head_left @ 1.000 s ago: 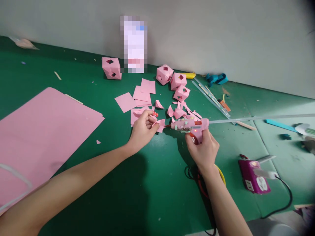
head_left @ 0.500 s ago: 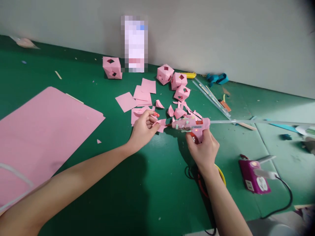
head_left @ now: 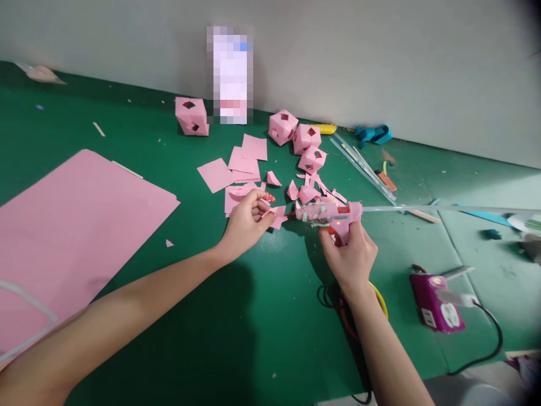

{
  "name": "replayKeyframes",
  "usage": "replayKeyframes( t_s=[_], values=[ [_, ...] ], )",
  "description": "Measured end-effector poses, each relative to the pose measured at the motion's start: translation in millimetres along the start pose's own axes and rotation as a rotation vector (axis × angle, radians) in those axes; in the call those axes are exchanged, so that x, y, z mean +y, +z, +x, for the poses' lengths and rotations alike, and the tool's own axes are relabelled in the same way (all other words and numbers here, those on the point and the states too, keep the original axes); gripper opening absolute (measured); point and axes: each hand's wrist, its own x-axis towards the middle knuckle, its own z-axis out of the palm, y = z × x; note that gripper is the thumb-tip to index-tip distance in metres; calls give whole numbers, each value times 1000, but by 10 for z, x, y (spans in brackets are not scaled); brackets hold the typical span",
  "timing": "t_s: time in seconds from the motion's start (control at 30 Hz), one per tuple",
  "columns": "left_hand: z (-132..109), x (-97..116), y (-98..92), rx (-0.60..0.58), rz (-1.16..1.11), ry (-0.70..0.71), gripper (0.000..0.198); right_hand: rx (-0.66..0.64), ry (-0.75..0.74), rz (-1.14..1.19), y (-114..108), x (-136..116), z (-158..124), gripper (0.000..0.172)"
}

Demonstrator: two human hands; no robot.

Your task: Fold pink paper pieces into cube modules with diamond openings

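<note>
My left hand (head_left: 247,221) pinches a small folded piece of pink paper (head_left: 279,217) above the green table. Wrapped around the handle of a pink hot glue gun (head_left: 327,214), my right hand (head_left: 354,256) keeps the nozzle pointing left, right by the paper's edge. Whether the tip touches the paper, I cannot tell. A long clear glue stick (head_left: 422,209) runs out of the gun's back. Behind the hands lie square pink sheets (head_left: 215,175), curled pink scraps (head_left: 309,194) and several pink paper polyhedra with diamond-shaped holes, one (head_left: 283,127) near the wall.
A large pink sheet (head_left: 76,225) covers the table's left. A blurred-out upright panel (head_left: 230,76) leans on the wall. Glue sticks (head_left: 363,169) and a yellow-handled tool (head_left: 324,129) lie at the back right. A purple power box (head_left: 437,304) with a cord sits at the right.
The glue gun has shifted very slightly to the right, its nozzle still close to the paper. My left hand and the paper have hardly moved.
</note>
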Motion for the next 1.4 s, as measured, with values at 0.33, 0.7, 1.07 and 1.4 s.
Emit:
replayKeyframes(
  t_s=[0.33, 0.7, 1.07, 1.4],
  values=[
    [6, 9, 3, 21, -12, -28, 28, 23, -36, -21, 11, 4, -16, 20],
    [7, -33, -5, -28, -3, -2, 29, 66, -13, -63, 8, 8, 1, 24],
    [15, 15, 2, 51, -65, -45, 28, 17, 12, -16, 4, -16, -1, 22],
    [9, -11, 4, 40, -46, -13, 28, 20, 42, 8, -10, -46, 18, 25]
  ],
)
